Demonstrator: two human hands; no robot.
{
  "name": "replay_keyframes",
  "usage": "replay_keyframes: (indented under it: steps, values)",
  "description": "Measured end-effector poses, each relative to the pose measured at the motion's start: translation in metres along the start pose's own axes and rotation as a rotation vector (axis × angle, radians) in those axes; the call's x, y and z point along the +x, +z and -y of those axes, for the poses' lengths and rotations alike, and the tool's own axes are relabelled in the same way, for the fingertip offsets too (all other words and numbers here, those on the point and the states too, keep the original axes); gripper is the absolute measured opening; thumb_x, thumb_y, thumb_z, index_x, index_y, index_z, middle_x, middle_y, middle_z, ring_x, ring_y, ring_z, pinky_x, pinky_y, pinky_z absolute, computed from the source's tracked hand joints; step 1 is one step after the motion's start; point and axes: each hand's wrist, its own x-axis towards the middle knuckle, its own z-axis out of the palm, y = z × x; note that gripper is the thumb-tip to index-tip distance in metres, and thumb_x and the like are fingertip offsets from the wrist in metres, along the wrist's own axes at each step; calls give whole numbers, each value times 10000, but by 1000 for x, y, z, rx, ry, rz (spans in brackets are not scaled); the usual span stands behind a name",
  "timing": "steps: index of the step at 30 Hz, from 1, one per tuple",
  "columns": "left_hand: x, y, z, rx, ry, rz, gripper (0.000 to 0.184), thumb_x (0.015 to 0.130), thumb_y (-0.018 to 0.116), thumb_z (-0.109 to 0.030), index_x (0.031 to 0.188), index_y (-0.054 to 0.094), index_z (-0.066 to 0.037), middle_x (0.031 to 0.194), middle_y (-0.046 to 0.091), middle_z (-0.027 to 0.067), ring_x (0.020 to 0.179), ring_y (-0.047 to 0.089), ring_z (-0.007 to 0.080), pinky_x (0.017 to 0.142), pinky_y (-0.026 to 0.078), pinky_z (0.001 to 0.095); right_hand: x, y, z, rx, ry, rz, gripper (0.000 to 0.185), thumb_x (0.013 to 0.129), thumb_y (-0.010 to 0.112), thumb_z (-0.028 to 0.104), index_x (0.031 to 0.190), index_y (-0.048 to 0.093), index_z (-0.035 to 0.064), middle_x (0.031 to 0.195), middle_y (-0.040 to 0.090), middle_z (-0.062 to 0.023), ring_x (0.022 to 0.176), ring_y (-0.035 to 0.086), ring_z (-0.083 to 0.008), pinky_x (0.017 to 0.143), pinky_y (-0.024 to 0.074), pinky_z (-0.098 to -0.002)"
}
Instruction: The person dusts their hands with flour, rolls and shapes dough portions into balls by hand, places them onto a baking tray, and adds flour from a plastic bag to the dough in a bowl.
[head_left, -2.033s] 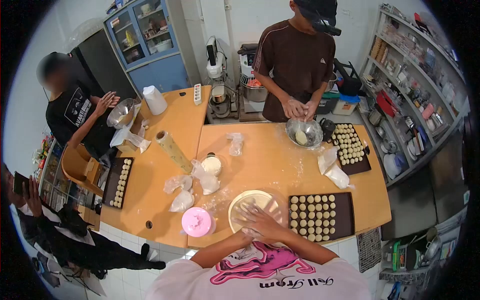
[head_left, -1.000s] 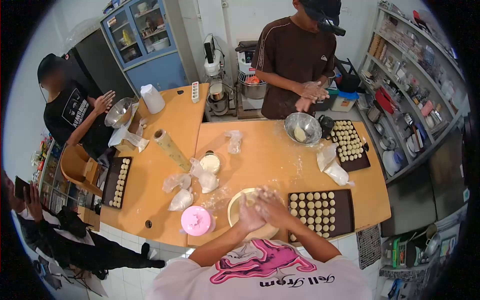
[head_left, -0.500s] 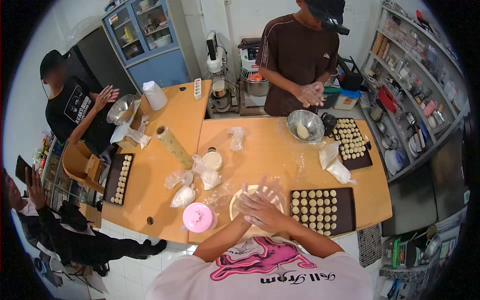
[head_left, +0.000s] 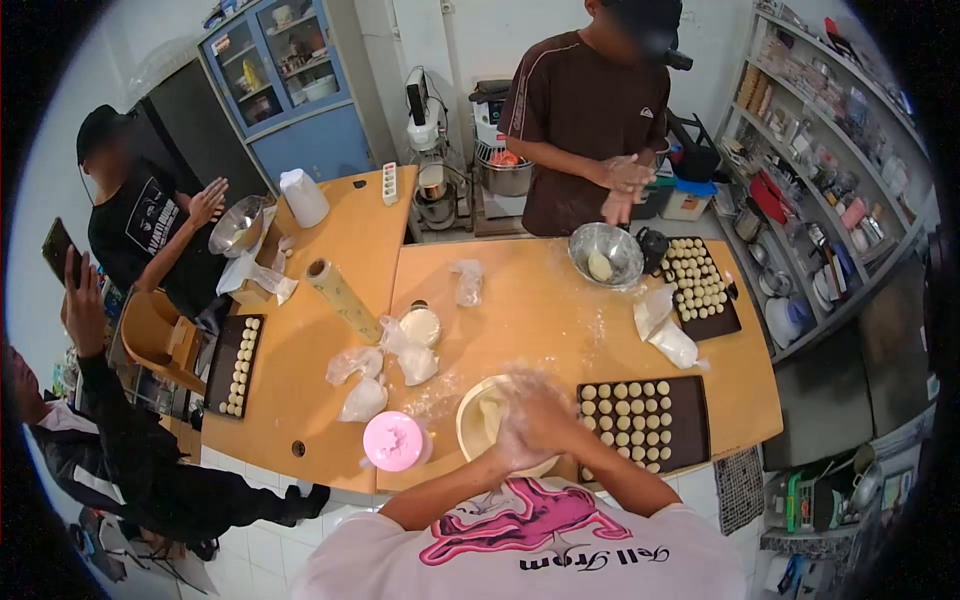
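My left hand and my right hand are together over a cream-coloured bowl, the right one lying across the left. Motion smears the fingers, and whatever may be between the palms is hidden. Pale dough shows inside the bowl, left of my hands. Close on the right is a dark baking tray with rows of small round dough balls. A pink lidded container stands left of the bowl.
Flour bags, an upright roll and a white tub stand left of centre. Across the table, a person rubs palms above a metal bowl. Another tray lies behind a white bag. Two people are at left.
My hands have shifted slightly right and turned, uncovering dough in the bowl. The person opposite has parted their palms a little. At far left, a raised phone has moved higher.
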Motion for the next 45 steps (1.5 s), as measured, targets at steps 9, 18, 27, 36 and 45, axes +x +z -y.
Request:
replay_keyframes:
  steps: [9, 18, 27, 36, 45]
  values:
    - [-6, 15, -9, 362, 97, -114, 796, 802, 271, -758, 1440, 205, -286, 1494, 174, 118, 1359, 199, 347, 1093, 173, 537, -11, 8, -7, 143, -95, 116, 457, 899, 429, 270, 1342, 438, 157, 1432, 314, -189, 1318, 283, -374, 1076, 217, -467]
    - [-8, -1, 2, 640, 157, -94, 854, 771, 299, -779, 1450, 169, -277, 1499, 161, 117, 1373, 152, 349, 1081, 167, 574, -4, -15, 7, 46, -65, 67, 511, 866, 464, 214, 1371, 396, 163, 1447, 279, -186, 1329, 258, -372, 1088, 195, -456]
    - [-3, 34, 9, 349, 172, -308, 874, 770, 337, -766, 1413, 293, -176, 1425, 341, 93, 1323, 298, 266, 1085, 237, 451, 4, -46, 22, -97, 129, 285, 576, 872, 460, 352, 1386, 351, 116, 1456, 247, -204, 1333, 277, -336, 1087, 182, -504]
    - [-9, -3, -4, 250, -31, -154, 760, 822, 300, -718, 1413, 286, -240, 1462, 261, 103, 1341, 251, 316, 1079, 217, 515, -11, -21, -2, -76, 19, 152, 490, 903, 433, 268, 1377, 383, 155, 1462, 267, -155, 1362, 167, -387, 1097, 151, -497]
    - [-20, 7, 2, 361, 65, -183, 817, 773, 361, -734, 1434, 225, -273, 1479, 211, 117, 1360, 197, 343, 1080, 199, 548, -12, 27, 21, -898, -34, 542, 476, 898, 444, 234, 1362, 394, 143, 1417, 320, -189, 1297, 310, -370, 1051, 225, -511]
